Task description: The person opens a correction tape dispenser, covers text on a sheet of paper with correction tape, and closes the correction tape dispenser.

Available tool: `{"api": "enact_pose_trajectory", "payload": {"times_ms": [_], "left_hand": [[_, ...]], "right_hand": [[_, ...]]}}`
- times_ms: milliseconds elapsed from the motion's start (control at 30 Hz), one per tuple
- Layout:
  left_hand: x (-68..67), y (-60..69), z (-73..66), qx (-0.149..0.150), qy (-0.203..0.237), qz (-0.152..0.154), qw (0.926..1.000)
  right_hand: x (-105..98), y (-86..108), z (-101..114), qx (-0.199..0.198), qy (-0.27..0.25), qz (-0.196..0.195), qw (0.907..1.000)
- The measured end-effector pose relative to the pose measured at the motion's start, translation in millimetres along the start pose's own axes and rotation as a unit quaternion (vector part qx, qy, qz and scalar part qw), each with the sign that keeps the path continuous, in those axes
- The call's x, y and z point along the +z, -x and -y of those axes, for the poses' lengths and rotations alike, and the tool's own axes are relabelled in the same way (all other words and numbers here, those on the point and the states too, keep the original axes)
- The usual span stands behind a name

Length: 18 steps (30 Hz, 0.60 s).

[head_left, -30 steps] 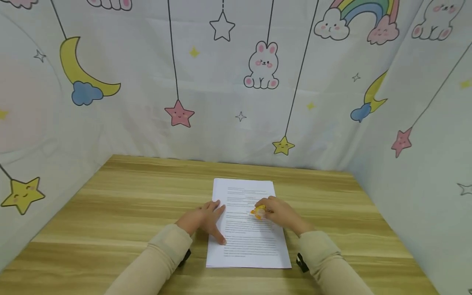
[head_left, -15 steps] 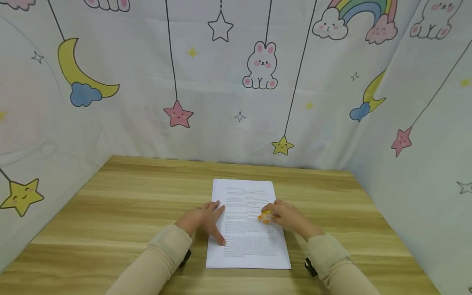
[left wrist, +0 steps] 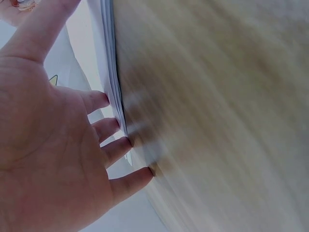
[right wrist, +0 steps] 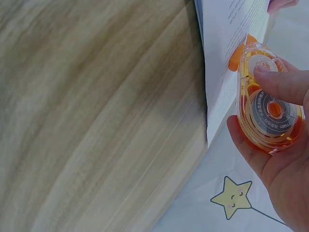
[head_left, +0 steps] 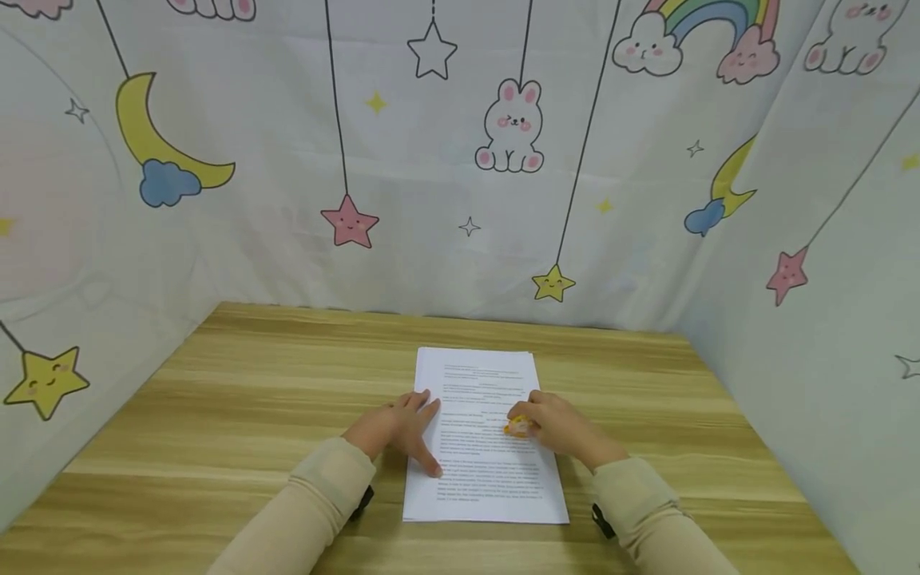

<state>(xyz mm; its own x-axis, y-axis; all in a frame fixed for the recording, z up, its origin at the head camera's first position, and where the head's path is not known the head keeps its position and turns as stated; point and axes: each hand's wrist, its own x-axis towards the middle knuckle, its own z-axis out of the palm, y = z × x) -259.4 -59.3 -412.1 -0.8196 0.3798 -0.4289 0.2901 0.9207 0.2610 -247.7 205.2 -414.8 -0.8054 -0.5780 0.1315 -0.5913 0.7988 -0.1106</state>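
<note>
A stack of printed paper sheets [head_left: 489, 479] lies in the middle of the table in the head view. My left hand [head_left: 398, 430] rests on its left edge with fingers spread. In the left wrist view, fingertips [left wrist: 123, 142] of that hand touch the edge of the stack and the tabletop. A clear orange correction tape [right wrist: 268, 104] is gripped between the thumb and fingers of my right hand [head_left: 564, 427]. Its orange tip touches or hovers just over the printed text, right of the page's middle; I cannot tell which.
The wood-grain table [head_left: 273, 383] extends around the paper on all sides. A white cloth backdrop [head_left: 431, 263] with cartoon stars, moons and rabbits stands along the far edge and both sides.
My right hand has moved right and slightly nearer across the page with the correction tape, mostly in the first half second. The left hand and the paper have stayed in place.
</note>
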Motion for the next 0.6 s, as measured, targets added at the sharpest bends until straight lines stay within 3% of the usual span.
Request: {"api": "enact_pose_trajectory", "payload": {"times_ms": [300, 600], "left_hand": [[-1.7, -1.0, -2.6, -0.001, -0.003, 0.004, 1.0], [-0.3, -2.2, -2.0, -0.007, -0.004, 0.002, 1.0]], "right_hand": [[-0.9, 0.5, -2.7, -0.015, 0.018, -0.002, 0.9997], [0.6, -1.2, 0.5, -0.049, 0.092, 0.008, 0.9946]]}}
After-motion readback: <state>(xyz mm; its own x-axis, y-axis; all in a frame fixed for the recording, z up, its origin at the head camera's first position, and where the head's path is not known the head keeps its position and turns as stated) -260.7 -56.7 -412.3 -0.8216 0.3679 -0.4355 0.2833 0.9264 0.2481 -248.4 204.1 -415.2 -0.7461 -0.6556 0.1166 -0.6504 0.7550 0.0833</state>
